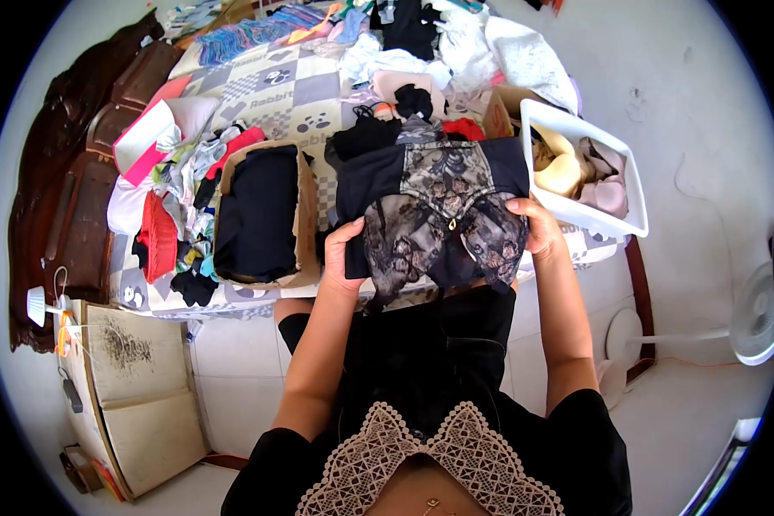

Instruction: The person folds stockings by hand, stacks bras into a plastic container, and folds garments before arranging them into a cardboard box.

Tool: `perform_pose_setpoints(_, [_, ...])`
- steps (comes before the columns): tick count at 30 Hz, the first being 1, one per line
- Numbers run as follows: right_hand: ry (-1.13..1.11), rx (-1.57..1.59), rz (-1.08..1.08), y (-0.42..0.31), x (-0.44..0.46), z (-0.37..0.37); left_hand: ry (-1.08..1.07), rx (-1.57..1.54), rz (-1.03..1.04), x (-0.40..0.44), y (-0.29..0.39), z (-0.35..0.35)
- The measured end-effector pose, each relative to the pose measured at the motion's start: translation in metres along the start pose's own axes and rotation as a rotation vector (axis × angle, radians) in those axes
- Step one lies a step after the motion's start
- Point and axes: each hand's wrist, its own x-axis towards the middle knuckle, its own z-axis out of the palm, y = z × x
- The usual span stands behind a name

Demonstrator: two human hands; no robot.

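A black lace garment (445,215) with a patterned centre panel is spread between my two hands, above the near edge of the bed. My left hand (346,254) grips its left side, thumb on top and fingers hidden beneath. On the right side my right hand (537,228) holds it the same way. Left of it stands a cardboard box (307,215) with folded dark cloth (258,211) inside. To the right, a white plastic bin (590,215) holds beige and yellow garments (559,168). Black clothing (361,138) lies just behind the garment.
The patterned bed (275,99) carries piles of mixed clothes (181,189) at left and white cloths (525,60) at the back. A cardboard-coloured cabinet (146,387) stands at lower left, a white fan (757,314) at right. Dark carved wood (77,206) borders the bed's left.
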Motion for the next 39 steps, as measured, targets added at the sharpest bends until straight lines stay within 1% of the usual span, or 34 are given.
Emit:
perform_pose_setpoints(2, [-0.073, 0.148, -0.057, 0.005, -0.003, -0.005, -0.012, -0.101, -0.002, 0.002, -0.005, 0.009])
perform_pose_setpoints(3, [-0.056, 0.226, -0.013, 0.007, -0.005, -0.006, -0.007, -0.113, 0.01, 0.004, -0.01, 0.01])
perform_pose_setpoints(4, [-0.139, 0.332, 0.072, 0.01, -0.005, -0.006, -0.083, -0.133, 0.044, 0.006, -0.018, 0.01])
perform_pose_setpoints(6, [-0.19, 0.537, -0.049, 0.031, -0.009, 0.016, -0.106, -0.112, 0.028, 0.011, -0.037, 0.012])
perform_pose_setpoints(8, [-0.289, 0.695, -0.088, 0.055, -0.001, 0.041, -0.148, -0.068, -0.021, 0.021, -0.06, 0.006])
perform_pose_setpoints(10, [-0.345, 0.731, -0.07, 0.078, 0.007, 0.051, -0.167, -0.168, -0.03, 0.021, -0.069, 0.031])
perform_pose_setpoints(11, [-0.361, 0.737, -0.061, 0.087, 0.01, 0.052, -0.025, -0.161, -0.036, 0.017, -0.07, 0.039])
perform_pose_setpoints(12, [-0.364, 0.726, -0.042, 0.093, 0.01, 0.051, 0.099, -0.126, -0.088, 0.022, -0.065, 0.037])
perform_pose_setpoints(14, [-0.333, 0.681, -0.013, 0.103, 0.006, 0.048, 0.148, -0.066, -0.171, 0.022, -0.061, 0.036])
perform_pose_setpoints(15, [-0.305, 0.648, -0.01, 0.104, 0.005, 0.046, 0.146, -0.064, -0.179, 0.022, -0.06, 0.035])
perform_pose_setpoints(17, [-0.232, 0.569, -0.011, 0.109, 0.005, 0.037, 0.39, 0.015, -0.354, 0.022, -0.064, 0.032])
perform_pose_setpoints(18, [-0.181, 0.514, -0.018, 0.109, 0.003, 0.032, 0.383, 0.014, -0.372, 0.026, -0.072, 0.009])
perform_pose_setpoints(20, [-0.053, 0.388, -0.065, 0.107, 0.002, 0.025, -0.1, -0.177, -0.262, 0.04, -0.093, -0.051])
perform_pose_setpoints(22, [0.125, 0.247, -0.146, 0.08, -0.017, 0.044, -0.091, -0.088, -0.048, 0.039, -0.1, 0.01])
perform_pose_setpoints(24, [0.23, 0.225, -0.199, 0.065, -0.023, 0.046, 0.241, 0.47, -0.016, 0.043, -0.102, 0.01])
perform_pose_setpoints(25, [0.257, 0.294, -0.301, 0.061, -0.023, 0.04, 0.1, 0.285, -0.023, 0.037, -0.105, 0.037])
perform_pose_setpoints(26, [0.291, 0.281, -0.421, 0.055, -0.019, 0.029, 0.47, 0.482, -0.104, 0.032, -0.11, 0.072])
perform_pose_setpoints(27, [0.409, 0.299, -0.455, 0.041, -0.022, 0.025, 0.39, 0.526, -0.018, 0.036, -0.114, 0.053])
perform_pose_setpoints(28, [0.526, 0.319, -0.488, 0.027, -0.026, 0.02, 0.307, 0.57, 0.068, 0.042, -0.113, 0.05])
perform_pose_setpoints(29, [0.571, 0.305, -0.606, 0.022, -0.024, 0.006, 0.106, 0.294, -0.159, 0.04, -0.105, 0.049])
perform_pose_setpoints(30, [0.617, 0.289, -0.723, 0.015, -0.023, -0.003, -0.104, 0.337, -0.189, 0.039, -0.102, 0.056])
perform_pose_setpoints(31, [0.711, 0.295, -0.744, 0.008, -0.025, -0.011, -0.114, 0.383, -0.186, 0.039, -0.108, 0.064])
perform_pose_setpoints(32, [0.747, 0.29, -0.813, 0.004, -0.025, -0.02, -0.126, 0.428, -0.182, 0.041, -0.116, 0.073])
perform_pose_setpoints(33, [0.753, 0.299, -0.842, -0.003, -0.027, -0.023, 0.235, 0.94, -0.294, 0.051, -0.125, 0.103])
perform_pose_setpoints(34, [0.757, 0.309, -0.873, -0.01, -0.03, -0.027, 0.072, 0.904, -0.239, 0.055, -0.13, 0.085])
perform_pose_setpoints(36, [0.74, 0.303, -0.9, -0.024, -0.032, -0.047, 0.074, 1.085, -0.249, 0.072, -0.15, 0.1])
perform_pose_setpoints(37, [0.714, 0.299, -0.914, -0.034, -0.032, -0.056, 0.018, 1.133, -0.348, 0.085, -0.151, 0.113])
perform_pose_setpoints(38, [0.736, 0.341, -0.929, -0.045, -0.032, -0.064, 0.012, 1.196, -0.5, 0.102, -0.15, 0.13])
perform_pose_setpoints(39, [0.741, 0.358, -0.973, -0.061, -0.034, -0.064, -0.009, 1.203, -0.393, 0.117, -0.157, 0.126])
